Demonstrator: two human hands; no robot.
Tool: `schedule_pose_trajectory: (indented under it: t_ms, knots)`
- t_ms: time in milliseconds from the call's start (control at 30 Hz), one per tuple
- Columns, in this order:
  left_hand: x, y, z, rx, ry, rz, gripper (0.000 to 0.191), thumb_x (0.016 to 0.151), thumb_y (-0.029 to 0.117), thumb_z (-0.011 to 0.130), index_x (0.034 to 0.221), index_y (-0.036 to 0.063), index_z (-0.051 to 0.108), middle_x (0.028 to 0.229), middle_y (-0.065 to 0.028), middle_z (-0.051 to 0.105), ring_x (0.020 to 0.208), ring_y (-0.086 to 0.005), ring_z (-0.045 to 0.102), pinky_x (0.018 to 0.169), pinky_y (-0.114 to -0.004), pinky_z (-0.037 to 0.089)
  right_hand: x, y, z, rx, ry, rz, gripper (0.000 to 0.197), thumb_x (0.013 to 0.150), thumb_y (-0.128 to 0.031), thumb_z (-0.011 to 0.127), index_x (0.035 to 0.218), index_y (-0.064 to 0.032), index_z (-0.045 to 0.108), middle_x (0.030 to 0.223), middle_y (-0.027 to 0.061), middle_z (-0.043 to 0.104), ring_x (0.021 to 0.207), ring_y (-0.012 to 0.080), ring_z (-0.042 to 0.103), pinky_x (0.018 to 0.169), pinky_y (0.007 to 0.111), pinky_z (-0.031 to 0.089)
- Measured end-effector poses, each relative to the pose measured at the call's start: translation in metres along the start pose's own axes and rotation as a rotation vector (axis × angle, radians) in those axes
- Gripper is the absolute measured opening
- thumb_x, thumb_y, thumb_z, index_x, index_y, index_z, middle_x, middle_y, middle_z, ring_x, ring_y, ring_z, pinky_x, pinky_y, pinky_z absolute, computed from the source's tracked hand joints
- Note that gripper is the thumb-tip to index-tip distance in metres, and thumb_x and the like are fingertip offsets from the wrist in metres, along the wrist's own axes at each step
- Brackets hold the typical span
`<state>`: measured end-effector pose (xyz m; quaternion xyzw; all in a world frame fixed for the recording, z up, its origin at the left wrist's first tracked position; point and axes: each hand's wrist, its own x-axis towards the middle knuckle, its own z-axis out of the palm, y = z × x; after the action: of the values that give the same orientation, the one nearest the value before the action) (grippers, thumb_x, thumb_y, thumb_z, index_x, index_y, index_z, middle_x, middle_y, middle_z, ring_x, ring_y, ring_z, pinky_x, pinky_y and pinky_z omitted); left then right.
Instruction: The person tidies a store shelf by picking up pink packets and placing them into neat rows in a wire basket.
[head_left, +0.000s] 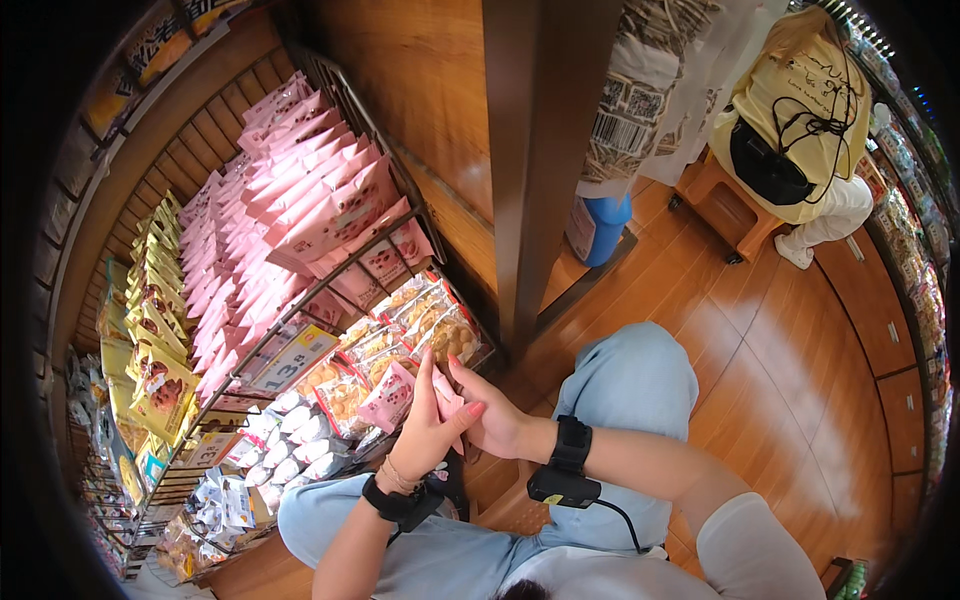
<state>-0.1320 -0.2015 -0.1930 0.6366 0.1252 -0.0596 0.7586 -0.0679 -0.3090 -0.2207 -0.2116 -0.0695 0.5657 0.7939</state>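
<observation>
My left hand (424, 426) and my right hand (493, 416) are close together above the lower front of a wire rack. Between them they hold a small pink snack packet (448, 399), mostly covered by my fingers. Another pink packet (388, 397) shows just left of my left hand, over clear-wrapped cookies (442, 330); whether that hand touches it is unclear. Behind, the wire basket (341, 270) holds dense rows of upright pink packets (330, 202), with yellow packets (161, 390) to their left.
A price tag (292, 360) hangs on the basket front. White-wrapped snacks (292, 442) lie beside the cookies. A dark post (536, 172) stands right of the rack, near a blue bottle (598, 229). Farther right, a person in yellow (802, 112) sits on an orange wheeled stool (724, 206).
</observation>
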Motion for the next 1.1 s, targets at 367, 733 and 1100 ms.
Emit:
schedule_pose_trajectory:
  t_ms: [367,733,1100]
  knots:
    - [0.011,-0.008,-0.013,0.061,-0.109,0.288,0.103,0.064,-0.013,0.064,0.149,0.0048,0.009,0.152,-0.0120,0.020,0.140,-0.0202,0.016,0.112,-0.031,0.013,0.006,-0.003,-0.010,0.502,-0.290,0.104,0.055,0.100,-0.046,0.027,0.134,-0.0039,0.038,0.141,0.0088,0.039,0.126,0.0168,0.039,0.106,0.031,0.029]
    - [0.016,0.018,-0.025,-0.713,-0.100,0.155,0.081,0.063,0.006,0.040,0.144,0.0027,0.028,0.148,-0.0132,0.031,0.132,-0.0252,0.037,0.109,-0.038,0.032,0.000,-0.015,-0.026,-0.080,0.295,-0.023,0.032,0.098,-0.033,0.047,0.115,-0.0082,0.055,0.106,0.0017,0.062,0.089,0.0071,0.058,0.072,0.023,0.046]
    - [0.010,0.025,-0.057,-0.369,0.110,0.095,0.065,0.073,0.010,0.048,0.137,0.0023,0.040,0.133,-0.0160,0.048,0.118,-0.0232,0.050,0.098,-0.035,0.043,-0.006,-0.025,-0.018,-0.352,0.294,-0.097,0.043,0.086,-0.005,0.056,0.126,0.0024,0.043,0.112,0.0096,0.060,0.098,0.0148,0.060,0.083,0.029,0.049]
